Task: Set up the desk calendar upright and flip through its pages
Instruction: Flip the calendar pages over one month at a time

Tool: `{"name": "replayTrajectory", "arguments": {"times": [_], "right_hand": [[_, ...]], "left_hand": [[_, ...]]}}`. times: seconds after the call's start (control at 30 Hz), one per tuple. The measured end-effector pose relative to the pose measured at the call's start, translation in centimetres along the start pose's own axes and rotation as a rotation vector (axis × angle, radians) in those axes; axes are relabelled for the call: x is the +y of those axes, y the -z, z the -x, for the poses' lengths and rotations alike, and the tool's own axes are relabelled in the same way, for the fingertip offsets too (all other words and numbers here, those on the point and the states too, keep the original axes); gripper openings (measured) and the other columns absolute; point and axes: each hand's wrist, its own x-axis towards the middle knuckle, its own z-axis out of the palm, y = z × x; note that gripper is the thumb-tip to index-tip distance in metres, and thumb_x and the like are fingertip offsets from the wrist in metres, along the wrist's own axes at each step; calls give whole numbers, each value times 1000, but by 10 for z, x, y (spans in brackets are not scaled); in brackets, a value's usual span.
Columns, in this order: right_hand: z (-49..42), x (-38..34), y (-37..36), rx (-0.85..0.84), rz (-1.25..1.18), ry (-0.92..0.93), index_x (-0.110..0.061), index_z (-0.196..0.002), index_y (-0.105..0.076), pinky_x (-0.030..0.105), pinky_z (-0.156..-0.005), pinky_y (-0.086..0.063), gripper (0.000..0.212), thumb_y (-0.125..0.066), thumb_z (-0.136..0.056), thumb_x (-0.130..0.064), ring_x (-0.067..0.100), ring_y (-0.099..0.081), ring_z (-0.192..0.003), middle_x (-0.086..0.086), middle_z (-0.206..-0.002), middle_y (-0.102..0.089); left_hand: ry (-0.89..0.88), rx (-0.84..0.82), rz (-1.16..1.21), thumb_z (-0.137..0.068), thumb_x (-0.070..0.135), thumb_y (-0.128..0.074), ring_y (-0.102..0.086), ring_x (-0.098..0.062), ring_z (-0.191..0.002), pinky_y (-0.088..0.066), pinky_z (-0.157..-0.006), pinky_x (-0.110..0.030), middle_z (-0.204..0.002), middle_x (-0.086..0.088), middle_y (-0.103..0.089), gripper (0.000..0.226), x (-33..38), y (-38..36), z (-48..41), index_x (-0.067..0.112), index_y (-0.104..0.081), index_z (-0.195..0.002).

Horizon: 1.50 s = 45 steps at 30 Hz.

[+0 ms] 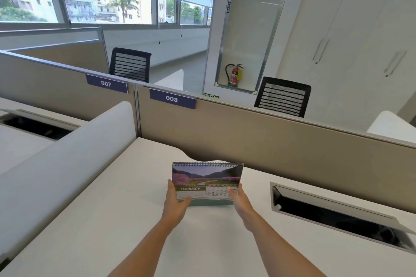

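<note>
Desk calendar [207, 183] stands on white desk [135, 220], February page facing person, spiral on top, long axis left-right. Left hand [174, 203] grips lower left corner; right hand [239, 200] grips lower right edge. Risk: base slides on smooth top, stand collapses forward during page flip.

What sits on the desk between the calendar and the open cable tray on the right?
Nothing: in the head view, bare white desk runs from the calendar to the cable tray.

Two bare forearms, no sleeves, no jewellery
</note>
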Motion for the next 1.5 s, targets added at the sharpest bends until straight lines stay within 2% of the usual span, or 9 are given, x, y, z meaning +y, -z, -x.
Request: {"name": "replayTrajectory", "arguments": {"times": [0.3,0.47,0.63,0.77,0.9,1.0,1.13,1.3,1.5], "right_hand": [[19,7,1,-35,87,6,-25,-151,-8,40,-111,-28,62,-41,-98,-36,26,-30,-139,1,-152,-31],[28,9,11,-26,100,79,-24,-141,-33,33,-98,-35,45,-42,-98,-34,22,-41,-128,2,-143,-43],[35,-2,31,6,-7,20,-17,-106,-60,34,-98,-32,48,-21,-100,-46,13,-59,-94,5,-110,-68],[32,-15,45,-68,-159,-2,-19,-102,-71,35,-92,-39,85,-5,-86,-71,16,-65,-101,4,-106,-74],[29,-45,51,-184,-254,88,-23,-106,-72,41,-92,-39,99,8,-78,-75,25,-66,-103,11,-105,-73],[23,-68,45,-208,-175,169,-40,-124,-59,48,-106,-28,91,12,-78,-74,24,-52,-122,-2,-127,-64],[13,-84,28,-170,13,221,-37,-147,-22,44,-108,-27,65,-20,-90,-68,20,-36,-134,-10,-147,-38],[-9,-69,29,-88,947,257,-43,-147,-11,60,-113,2,67,-15,-86,-72,30,1,-147,-13,-160,-4],[-12,-56,27,-9,943,343,-41,-148,-2,62,-112,1,76,-43,-87,-62,27,7,-147,-13,-160,8]], "left_hand": [[18,63,-67,-87,25,-64,-35,-28,-136,-32,-112,-48,-153,-5,-30,92,2,-11,10,25,3,-150],[24,138,-192,-88,40,-59,-44,-30,-130,-26,-111,-59,-142,0,-48,68,-5,-4,16,31,-25,-145],[-66,105,10,-95,39,-46,-60,-28,-112,-50,-82,-32,-115,-5,-65,35,1,15,41,24,-51,-127],[-167,-1,164,-69,87,-28,-71,-23,-84,-49,-73,-31,-91,-3,-76,87,20,42,54,18,-71,-101],[-296,-38,199,-59,95,-13,-69,-23,-87,-48,-73,-33,-95,-6,-76,105,57,49,48,18,-72,-99],[-305,-21,234,-60,93,-10,-61,-19,-108,-42,-89,-39,-118,-4,-68,106,91,49,42,21,-68,-112],[-229,-17,103,-91,62,-20,-43,-11,-113,-26,-107,-47,-124,11,-51,63,111,44,28,26,-50,-133],[-205,32,-414,-93,61,-23,-36,-30,-133,-28,-106,-57,-141,-1,-49,53,85,48,-4,33,-47,-129],[-276,10,-446,-94,42,-47,-22,-25,-142,-30,-110,-48,-158,-2,-18,61,71,42,-11,21,-26,-147]]}}
